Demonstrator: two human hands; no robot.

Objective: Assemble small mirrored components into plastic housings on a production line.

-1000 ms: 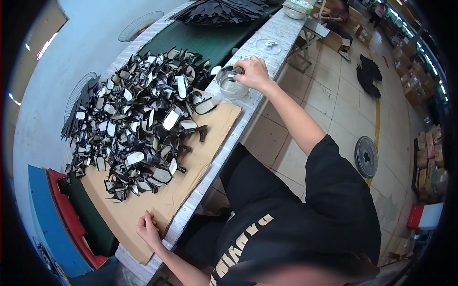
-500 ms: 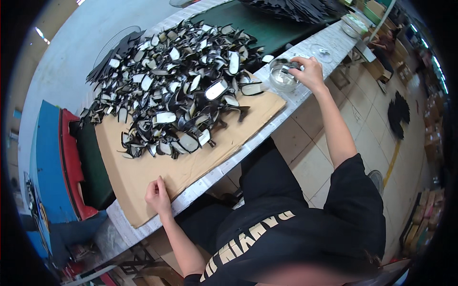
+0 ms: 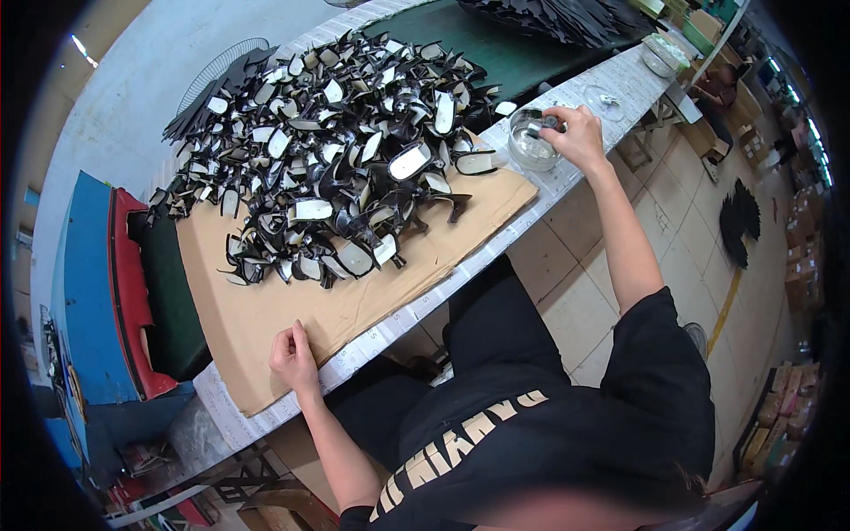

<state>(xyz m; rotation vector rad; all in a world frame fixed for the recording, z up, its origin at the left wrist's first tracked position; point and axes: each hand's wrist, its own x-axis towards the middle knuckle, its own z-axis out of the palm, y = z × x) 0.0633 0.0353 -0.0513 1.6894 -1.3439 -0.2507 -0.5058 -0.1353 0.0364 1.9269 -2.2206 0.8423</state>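
Observation:
My right hand [image 3: 580, 137] is closed on a small dark object [image 3: 551, 122] over the rim of a round glass jar [image 3: 534, 152]; the object's kind is not clear. My left hand [image 3: 293, 358] rests closed near the front edge of a tan cardboard sheet [image 3: 232, 332], its fingertips pinched together. Whatever those fingers may hold is too small to make out. Between and beyond my hands, a big heap of black curved pieces with whitish, rounded faces [image 3: 336, 168] covers much of the cardboard.
A clear round lid or dish [image 3: 606, 101] lies past the jar. Dark flat pieces [image 3: 553, 19] are stacked on the green surface [image 3: 531, 66] at the back. Left of the table stands a blue and red panel [image 3: 97, 283]. Another person [image 3: 715, 93] sits at the far right.
The view has shifted slightly, moving the heap and jar a little in the picture. My right hand stays at the jar with the dark object; my left hand keeps its place and pinch.

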